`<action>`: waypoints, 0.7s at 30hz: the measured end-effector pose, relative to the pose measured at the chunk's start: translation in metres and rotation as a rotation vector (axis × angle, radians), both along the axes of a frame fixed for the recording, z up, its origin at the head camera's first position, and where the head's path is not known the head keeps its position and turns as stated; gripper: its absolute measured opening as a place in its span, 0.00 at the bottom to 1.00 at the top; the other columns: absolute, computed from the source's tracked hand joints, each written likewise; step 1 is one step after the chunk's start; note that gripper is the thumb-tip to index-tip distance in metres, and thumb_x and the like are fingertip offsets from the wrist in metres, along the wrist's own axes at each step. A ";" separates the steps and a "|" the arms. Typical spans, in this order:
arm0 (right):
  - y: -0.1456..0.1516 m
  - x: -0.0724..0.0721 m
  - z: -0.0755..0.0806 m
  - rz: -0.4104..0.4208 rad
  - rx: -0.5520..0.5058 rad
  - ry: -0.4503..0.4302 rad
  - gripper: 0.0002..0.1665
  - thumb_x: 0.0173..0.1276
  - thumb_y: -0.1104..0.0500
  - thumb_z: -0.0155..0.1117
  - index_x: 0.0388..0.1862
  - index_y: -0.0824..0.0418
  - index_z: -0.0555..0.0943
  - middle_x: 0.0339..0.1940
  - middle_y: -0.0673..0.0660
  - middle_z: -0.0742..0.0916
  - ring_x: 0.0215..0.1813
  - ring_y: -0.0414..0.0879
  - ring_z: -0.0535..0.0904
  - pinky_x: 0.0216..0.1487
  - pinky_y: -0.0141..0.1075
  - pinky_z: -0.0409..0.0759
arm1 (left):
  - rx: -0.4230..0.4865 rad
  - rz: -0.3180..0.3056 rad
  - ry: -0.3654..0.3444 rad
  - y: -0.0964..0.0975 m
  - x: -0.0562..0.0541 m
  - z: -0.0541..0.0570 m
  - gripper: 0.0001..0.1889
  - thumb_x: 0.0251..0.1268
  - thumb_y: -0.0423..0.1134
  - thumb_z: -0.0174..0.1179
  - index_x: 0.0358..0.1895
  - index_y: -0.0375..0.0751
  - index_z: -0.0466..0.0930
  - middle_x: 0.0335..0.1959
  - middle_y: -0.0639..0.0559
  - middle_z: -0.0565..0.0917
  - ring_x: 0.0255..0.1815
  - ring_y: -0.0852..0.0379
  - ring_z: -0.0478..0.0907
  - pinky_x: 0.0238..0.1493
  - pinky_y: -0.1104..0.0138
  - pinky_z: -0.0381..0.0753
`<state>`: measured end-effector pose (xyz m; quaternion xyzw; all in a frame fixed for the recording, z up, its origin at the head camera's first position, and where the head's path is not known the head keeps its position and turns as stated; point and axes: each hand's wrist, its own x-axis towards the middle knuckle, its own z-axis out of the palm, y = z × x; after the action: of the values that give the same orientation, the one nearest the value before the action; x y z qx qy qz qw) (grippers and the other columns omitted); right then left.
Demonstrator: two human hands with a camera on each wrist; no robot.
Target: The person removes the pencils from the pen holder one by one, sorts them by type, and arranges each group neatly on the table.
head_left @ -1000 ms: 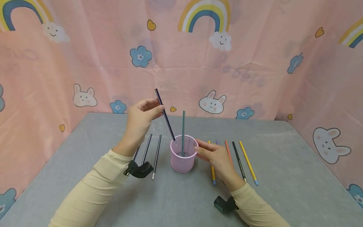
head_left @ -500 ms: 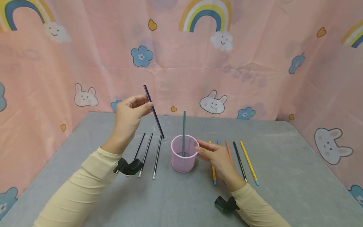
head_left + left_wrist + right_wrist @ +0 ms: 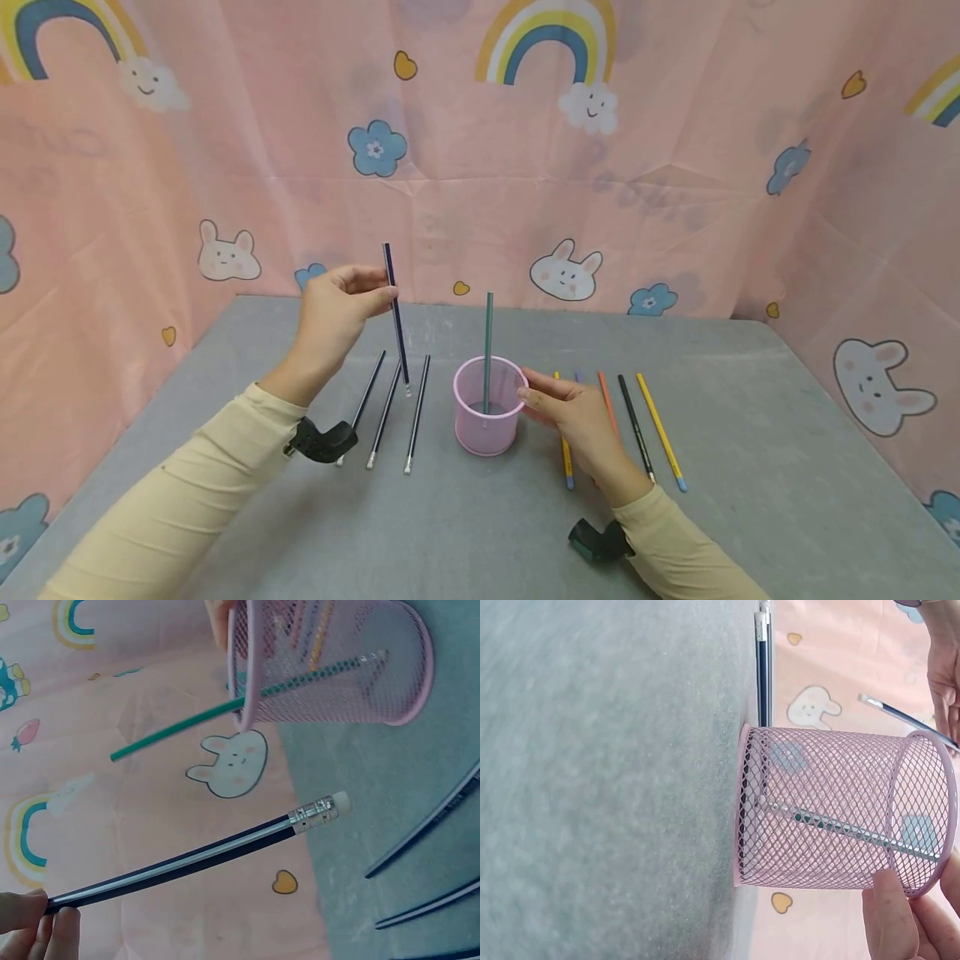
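Note:
My left hand (image 3: 333, 308) pinches a dark blue striped pencil (image 3: 180, 862) near its upper end, with the white eraser pointing down. It is held nearly upright, left of the pink mesh pencil cup (image 3: 485, 433) and over the dark pencils on the table. Inside the cup a green pencil (image 3: 488, 342) stands, its eraser at the bottom as the left wrist view shows. At the cup's right rim my right hand (image 3: 573, 417) grips with thumb and fingers; the right wrist view shows the fingertips (image 3: 889, 889) on the mesh. The cup stands upright on the table.
On the grey table (image 3: 480, 533), dark striped pencils (image 3: 417, 417) lie left of the cup. Right of it lie several more, among them a yellow pencil (image 3: 662, 432) and a black pencil (image 3: 636, 427), partly behind the right hand. A pink printed cloth (image 3: 465, 200) hangs behind.
My left hand has moved left, away from the cup, taking the pencil from over the rim to above the dark pencils, and turned it more upright. The right hand keeps its hold on the cup.

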<state>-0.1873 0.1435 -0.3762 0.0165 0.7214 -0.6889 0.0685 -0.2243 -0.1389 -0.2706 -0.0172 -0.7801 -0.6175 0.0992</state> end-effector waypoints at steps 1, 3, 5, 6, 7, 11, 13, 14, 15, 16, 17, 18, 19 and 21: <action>0.000 0.000 0.000 0.000 0.000 0.001 0.26 0.67 0.61 0.69 0.64 0.65 0.79 0.64 0.62 0.82 0.53 0.37 0.86 0.53 0.32 0.85 | -0.015 -0.001 -0.007 -0.001 -0.001 -0.001 0.17 0.65 0.32 0.65 0.56 0.29 0.80 0.49 0.38 0.85 0.35 0.71 0.83 0.45 0.75 0.86; 0.000 0.000 0.000 -0.001 -0.001 0.001 0.26 0.67 0.61 0.69 0.63 0.65 0.79 0.64 0.62 0.82 0.54 0.37 0.86 0.53 0.32 0.85 | -0.043 -0.008 -0.017 -0.003 -0.003 -0.003 0.18 0.65 0.32 0.65 0.56 0.30 0.80 0.52 0.36 0.85 0.37 0.68 0.84 0.46 0.74 0.86; 0.000 0.000 0.000 -0.002 0.000 0.002 0.26 0.67 0.61 0.69 0.63 0.65 0.79 0.64 0.62 0.82 0.54 0.38 0.86 0.54 0.33 0.85 | -0.084 -0.020 -0.042 -0.005 -0.005 -0.006 0.18 0.66 0.34 0.65 0.57 0.31 0.81 0.54 0.38 0.84 0.40 0.64 0.86 0.48 0.72 0.86; 0.000 0.000 0.000 -0.003 0.000 0.003 0.26 0.67 0.61 0.69 0.63 0.65 0.79 0.64 0.62 0.82 0.54 0.38 0.85 0.54 0.33 0.85 | -0.096 -0.026 -0.059 -0.007 -0.006 -0.007 0.18 0.66 0.34 0.65 0.57 0.32 0.80 0.55 0.38 0.84 0.43 0.60 0.87 0.50 0.70 0.86; 0.000 0.000 0.000 -0.003 0.003 0.004 0.26 0.67 0.61 0.69 0.63 0.64 0.79 0.64 0.61 0.82 0.54 0.37 0.85 0.54 0.33 0.85 | -0.113 -0.034 -0.079 -0.009 -0.007 -0.008 0.19 0.66 0.35 0.65 0.58 0.32 0.80 0.56 0.38 0.84 0.45 0.57 0.88 0.53 0.67 0.86; 0.000 0.001 0.000 -0.004 0.009 0.007 0.26 0.67 0.61 0.69 0.63 0.65 0.79 0.64 0.62 0.82 0.53 0.37 0.86 0.54 0.33 0.84 | -0.164 -0.066 -0.146 -0.015 -0.011 -0.013 0.19 0.67 0.36 0.64 0.59 0.33 0.80 0.58 0.38 0.83 0.52 0.47 0.87 0.62 0.58 0.82; 0.000 0.001 0.000 -0.006 0.011 0.005 0.26 0.67 0.60 0.69 0.63 0.65 0.79 0.64 0.62 0.82 0.53 0.37 0.86 0.54 0.33 0.85 | -0.183 -0.074 -0.160 -0.017 -0.012 -0.014 0.19 0.67 0.36 0.64 0.59 0.33 0.80 0.57 0.37 0.83 0.51 0.48 0.87 0.62 0.57 0.82; -0.001 0.001 0.000 -0.006 0.011 0.005 0.26 0.67 0.60 0.69 0.63 0.65 0.79 0.64 0.62 0.82 0.53 0.37 0.86 0.54 0.33 0.85 | -0.187 -0.075 -0.165 -0.018 -0.013 -0.015 0.19 0.67 0.35 0.64 0.58 0.33 0.80 0.57 0.36 0.84 0.50 0.48 0.87 0.62 0.58 0.82; -0.001 0.001 0.000 -0.007 0.012 0.005 0.26 0.67 0.60 0.69 0.63 0.65 0.79 0.64 0.62 0.83 0.53 0.37 0.86 0.54 0.34 0.85 | -0.193 -0.076 -0.169 -0.019 -0.014 -0.016 0.18 0.67 0.35 0.64 0.58 0.32 0.81 0.57 0.36 0.84 0.49 0.49 0.88 0.61 0.58 0.83; -0.001 0.001 0.000 -0.006 0.012 0.006 0.26 0.67 0.60 0.69 0.63 0.65 0.79 0.64 0.62 0.82 0.53 0.37 0.86 0.54 0.34 0.85 | -0.199 -0.075 -0.175 -0.019 -0.014 -0.016 0.18 0.67 0.35 0.64 0.58 0.32 0.81 0.57 0.36 0.84 0.48 0.50 0.88 0.61 0.58 0.83; 0.000 0.001 0.000 -0.005 0.012 0.006 0.26 0.67 0.60 0.69 0.63 0.65 0.79 0.64 0.62 0.82 0.53 0.37 0.86 0.54 0.34 0.84 | -0.206 -0.075 -0.180 -0.020 -0.014 -0.017 0.18 0.67 0.35 0.64 0.58 0.32 0.81 0.57 0.36 0.84 0.48 0.50 0.88 0.61 0.57 0.82; 0.000 0.001 0.000 -0.003 0.014 0.007 0.26 0.67 0.60 0.69 0.63 0.65 0.79 0.64 0.62 0.82 0.53 0.36 0.86 0.54 0.34 0.84 | -0.215 -0.075 -0.184 -0.021 -0.014 -0.017 0.18 0.67 0.35 0.64 0.58 0.32 0.81 0.57 0.36 0.84 0.48 0.50 0.88 0.61 0.57 0.82; 0.000 0.001 0.000 -0.001 0.014 0.008 0.26 0.67 0.60 0.69 0.63 0.65 0.79 0.64 0.62 0.82 0.53 0.36 0.86 0.54 0.34 0.84 | -0.225 -0.074 -0.189 -0.022 -0.015 -0.018 0.18 0.67 0.35 0.64 0.58 0.33 0.81 0.57 0.36 0.84 0.48 0.49 0.88 0.62 0.56 0.82; 0.000 0.001 0.000 0.000 0.015 0.008 0.26 0.68 0.60 0.68 0.64 0.65 0.79 0.64 0.62 0.82 0.53 0.36 0.85 0.54 0.34 0.84 | -0.248 -0.077 -0.190 -0.024 -0.016 -0.019 0.18 0.67 0.36 0.63 0.58 0.33 0.81 0.56 0.36 0.84 0.50 0.47 0.87 0.62 0.55 0.81</action>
<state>-0.1866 0.1432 -0.3759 0.0144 0.7267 -0.6837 0.0655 -0.2400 -0.1630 -0.2901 -0.0005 -0.8549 -0.5188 -0.0017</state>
